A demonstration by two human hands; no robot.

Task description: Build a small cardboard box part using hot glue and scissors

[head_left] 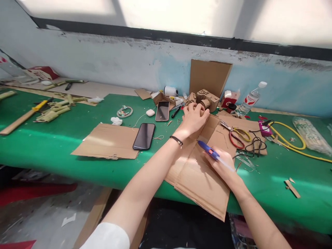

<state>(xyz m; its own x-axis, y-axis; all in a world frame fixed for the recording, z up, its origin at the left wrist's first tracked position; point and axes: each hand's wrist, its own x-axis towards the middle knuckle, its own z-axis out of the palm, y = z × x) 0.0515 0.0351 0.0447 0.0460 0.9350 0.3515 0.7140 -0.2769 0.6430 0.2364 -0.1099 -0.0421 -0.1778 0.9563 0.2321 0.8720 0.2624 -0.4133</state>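
Left hand (194, 119), fingers clenched on cardboard model (209, 98) (behind cardboard sheet (202, 185)), right hand (224, 168), fingers grasping blue glue pen (210, 151) over that sheet

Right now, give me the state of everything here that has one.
Left hand, fingers curled on model.
Right hand, closed on glue gun.
Near phone, face up, screen dark.
Far phone, screen dark.
Bottle, capped, tilted.
Scissors, lying flat on cardboard.
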